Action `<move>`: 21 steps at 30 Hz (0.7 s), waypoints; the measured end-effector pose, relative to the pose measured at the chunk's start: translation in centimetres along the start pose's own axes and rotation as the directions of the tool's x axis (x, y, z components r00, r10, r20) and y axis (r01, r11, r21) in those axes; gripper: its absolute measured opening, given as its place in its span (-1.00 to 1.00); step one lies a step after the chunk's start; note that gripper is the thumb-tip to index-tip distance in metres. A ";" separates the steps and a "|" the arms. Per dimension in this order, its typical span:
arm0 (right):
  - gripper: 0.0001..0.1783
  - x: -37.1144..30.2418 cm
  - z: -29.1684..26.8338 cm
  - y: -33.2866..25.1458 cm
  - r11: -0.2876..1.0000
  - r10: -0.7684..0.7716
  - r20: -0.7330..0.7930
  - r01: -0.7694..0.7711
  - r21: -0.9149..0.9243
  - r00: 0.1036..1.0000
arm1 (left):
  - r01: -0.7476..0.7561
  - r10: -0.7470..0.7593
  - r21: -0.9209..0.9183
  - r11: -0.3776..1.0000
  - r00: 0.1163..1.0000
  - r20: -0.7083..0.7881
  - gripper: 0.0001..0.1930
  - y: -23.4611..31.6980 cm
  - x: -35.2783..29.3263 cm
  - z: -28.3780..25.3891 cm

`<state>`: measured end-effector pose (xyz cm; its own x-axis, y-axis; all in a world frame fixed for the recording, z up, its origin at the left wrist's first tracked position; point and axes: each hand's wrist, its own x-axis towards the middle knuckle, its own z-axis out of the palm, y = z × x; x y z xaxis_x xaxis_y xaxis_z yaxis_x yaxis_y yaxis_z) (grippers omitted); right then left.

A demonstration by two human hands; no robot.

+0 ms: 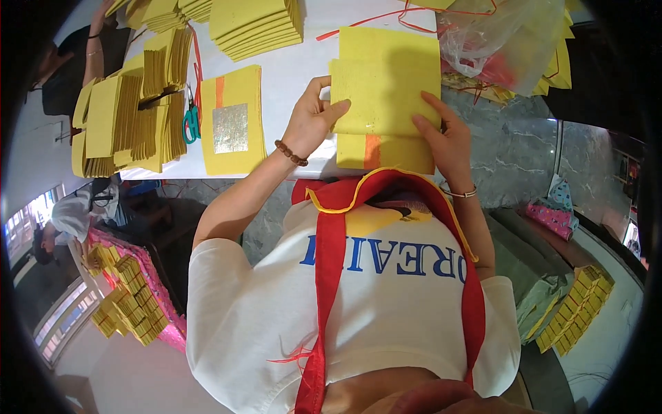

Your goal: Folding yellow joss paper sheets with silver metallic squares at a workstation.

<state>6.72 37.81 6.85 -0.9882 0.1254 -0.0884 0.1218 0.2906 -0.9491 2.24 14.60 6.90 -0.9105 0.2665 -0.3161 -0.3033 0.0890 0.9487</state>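
At the table's front edge lie yellow paper sheets (386,83), the upper part sitting over a lower part that shows an orange stripe near me. My left hand (312,119) grips their left edge, thumb on top and the other fingers mostly hidden. On the right edge my right hand (448,138) holds them too, thumb and forefinger lying on the top face. To the left of these sheets rests a flat yellow paper pile (254,117) with an orange stripe and a silvery square on it. Green-handled scissors (191,124) lie beside that pile.
Fanned yellow paper stacks (117,117) crowd the table's left side, with another stack (255,27) behind. A clear plastic bag (483,41) and red ribbon (331,34) are at the far right. Another person's arm (95,48) shows at far left. Yellow bundles (576,307) stand at lower right.
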 end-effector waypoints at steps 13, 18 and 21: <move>-0.60 0.6 1.1 -0.5 0.941 -0.177 -0.113 0.134 -0.310 0.978 | 0.033 -0.039 -0.092 0.995 0.997 -0.061 -0.60 1.0 -0.2 0.5; -0.61 0.4 0.9 -1.0 0.911 -0.184 -0.102 0.130 -0.392 0.978 | -0.030 0.027 -0.065 0.997 0.999 -0.039 -0.59 -0.2 -0.1 0.3; -0.61 0.6 0.9 -0.8 0.935 -0.110 -0.095 0.070 -0.348 0.989 | -0.018 0.015 -0.058 0.998 0.999 -0.044 -0.56 0.4 -0.4 0.5</move>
<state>5.99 36.80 7.24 -0.9821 0.1827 0.0456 0.0770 0.6106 -0.7882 2.57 14.98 7.37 -0.9266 0.2252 -0.3012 -0.3028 0.0285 0.9526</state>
